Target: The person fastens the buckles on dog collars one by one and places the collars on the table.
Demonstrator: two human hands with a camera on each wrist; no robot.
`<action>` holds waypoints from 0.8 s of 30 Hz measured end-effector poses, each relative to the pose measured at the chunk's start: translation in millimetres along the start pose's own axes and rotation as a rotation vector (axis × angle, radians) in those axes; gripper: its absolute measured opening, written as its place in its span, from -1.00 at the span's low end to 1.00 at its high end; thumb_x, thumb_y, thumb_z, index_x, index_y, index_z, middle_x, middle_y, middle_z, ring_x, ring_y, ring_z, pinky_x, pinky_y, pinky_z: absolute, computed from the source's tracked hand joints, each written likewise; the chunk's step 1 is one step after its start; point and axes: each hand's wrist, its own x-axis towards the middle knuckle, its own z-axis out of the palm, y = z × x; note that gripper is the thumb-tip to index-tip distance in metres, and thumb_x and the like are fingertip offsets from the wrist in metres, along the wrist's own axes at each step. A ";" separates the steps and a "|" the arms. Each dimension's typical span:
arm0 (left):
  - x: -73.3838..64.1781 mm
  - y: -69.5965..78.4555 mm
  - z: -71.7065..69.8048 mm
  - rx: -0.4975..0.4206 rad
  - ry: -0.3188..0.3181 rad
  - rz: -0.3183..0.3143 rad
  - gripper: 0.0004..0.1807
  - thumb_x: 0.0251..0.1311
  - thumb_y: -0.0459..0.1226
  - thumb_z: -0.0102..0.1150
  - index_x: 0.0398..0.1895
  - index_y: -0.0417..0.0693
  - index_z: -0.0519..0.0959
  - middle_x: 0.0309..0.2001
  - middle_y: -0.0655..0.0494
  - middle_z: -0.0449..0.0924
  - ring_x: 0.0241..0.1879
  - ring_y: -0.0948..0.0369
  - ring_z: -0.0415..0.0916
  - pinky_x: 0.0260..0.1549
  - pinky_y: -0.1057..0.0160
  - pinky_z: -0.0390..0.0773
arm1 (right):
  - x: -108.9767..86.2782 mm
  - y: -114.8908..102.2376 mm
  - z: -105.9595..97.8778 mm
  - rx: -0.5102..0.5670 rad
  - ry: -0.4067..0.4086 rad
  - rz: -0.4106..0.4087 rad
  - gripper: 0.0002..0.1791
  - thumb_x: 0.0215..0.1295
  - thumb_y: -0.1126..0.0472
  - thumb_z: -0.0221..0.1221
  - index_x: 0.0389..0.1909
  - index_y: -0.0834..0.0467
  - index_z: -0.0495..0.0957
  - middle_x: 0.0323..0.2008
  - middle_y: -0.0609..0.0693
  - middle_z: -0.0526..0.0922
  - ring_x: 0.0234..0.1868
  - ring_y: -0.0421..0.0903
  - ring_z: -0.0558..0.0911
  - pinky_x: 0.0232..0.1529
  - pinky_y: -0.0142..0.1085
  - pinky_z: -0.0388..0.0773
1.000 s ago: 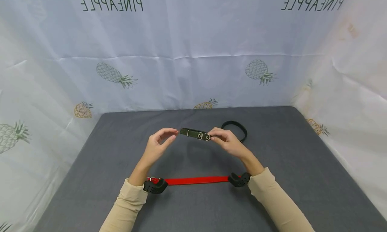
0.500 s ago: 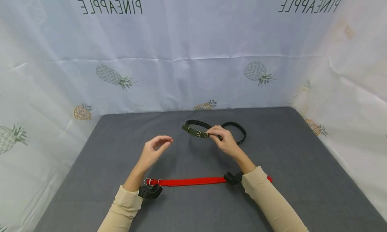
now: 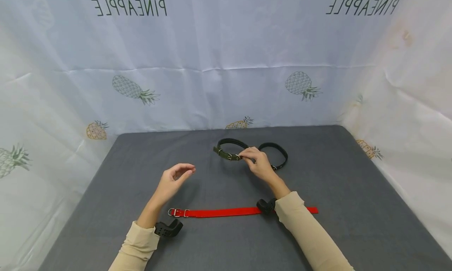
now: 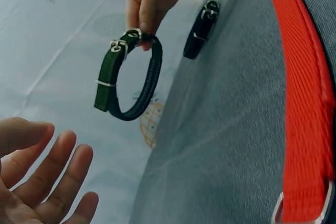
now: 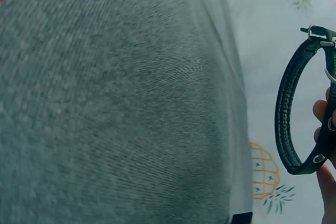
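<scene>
In the head view my right hand pinches a green collar near its buckle end. The collar is fastened into a loop and is held above the table, with its strap tip sticking out at the left. Its dark inner lining shows in the left wrist view; rivets show near the fingertips in the right wrist view. My left hand hovers apart from the collar, holding nothing, its fingers loosely bent. A red collar lies stretched out on the table, partly behind my right wrist.
A black collar, closed in a loop, rests on the grey table just beyond my right hand. White curtains printed with pineapples stand behind and at both sides. Each wrist wears a black camera mount.
My left hand has come away from the green collar, moving left and toward me. My right hand still pinches the collar, now tilted so that its loop shows open.
</scene>
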 end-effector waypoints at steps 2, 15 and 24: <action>-1.2 -2.4 -2.3 0.015 0.007 -0.003 -0.75 0.35 -0.33 0.08 0.00 -0.29 0.57 -0.08 -0.01 0.68 -0.09 0.56 0.58 -0.05 0.59 0.52 | 1.4 3.3 3.7 -0.011 0.003 -0.001 -0.83 0.22 0.46 0.19 -0.23 0.27 0.71 -0.22 0.16 0.73 -0.15 0.06 0.62 -0.03 -0.05 0.58; -8.3 -12.0 -10.4 0.062 0.006 -0.110 -0.69 0.35 -0.33 0.08 0.02 -0.41 0.53 -0.02 -0.37 0.62 -0.09 0.35 0.66 -0.09 0.59 0.53 | 5.5 11.5 20.5 -0.076 -0.050 0.059 -0.82 0.23 0.45 0.18 -0.21 0.27 0.71 -0.22 0.16 0.73 -0.14 0.08 0.62 0.16 0.03 0.52; -11.5 -13.0 -12.9 0.052 0.000 -0.119 -0.68 0.37 -0.31 0.06 0.03 -0.42 0.52 -0.01 -0.38 0.61 -0.11 0.45 0.63 -0.08 0.58 0.53 | 8.4 14.3 28.5 -0.114 -0.100 0.114 -0.81 0.26 0.43 0.17 -0.19 0.25 0.72 -0.18 0.17 0.72 -0.06 0.10 0.61 0.04 -0.03 0.58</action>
